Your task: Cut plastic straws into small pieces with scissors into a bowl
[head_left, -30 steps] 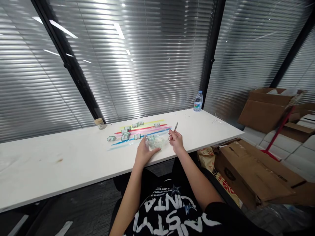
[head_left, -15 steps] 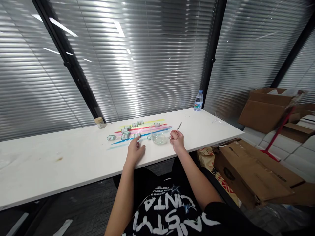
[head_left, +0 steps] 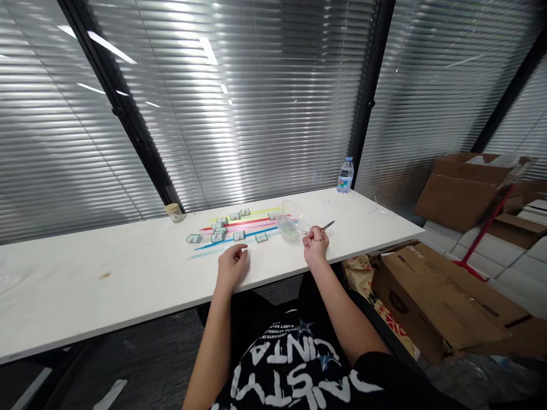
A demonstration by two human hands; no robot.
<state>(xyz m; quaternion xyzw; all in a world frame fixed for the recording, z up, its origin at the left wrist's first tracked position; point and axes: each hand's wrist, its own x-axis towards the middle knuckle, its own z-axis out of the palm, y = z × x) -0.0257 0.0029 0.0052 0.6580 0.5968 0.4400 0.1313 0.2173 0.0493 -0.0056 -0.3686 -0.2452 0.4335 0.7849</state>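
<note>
From the head camera, the right hand (head_left: 316, 249) rests at the near edge of the white bench (head_left: 106, 285), its fingers curled around a pair of small scissors (head_left: 325, 227) whose tip points right and away. The same hand also touches the rim of a clear bowl (head_left: 294, 221), which is tipped on its side with its mouth turned up and to the right, just beyond the hand. The left hand (head_left: 232, 266) lies on the bench, well apart from the right, fingers loosely bent and holding nothing. Just beyond it lie long coloured straws (head_left: 239, 225) in yellow, red, pink and blue, side by side, with small green-and-white rolls (head_left: 217, 229) scattered over and beside them. A water bottle (head_left: 344, 175) stands at the far right of the bench, a small beige tub (head_left: 173, 212) at the far left of the straws. Cardboard boxes (head_left: 453, 296) sit on the floor to the right.
</note>
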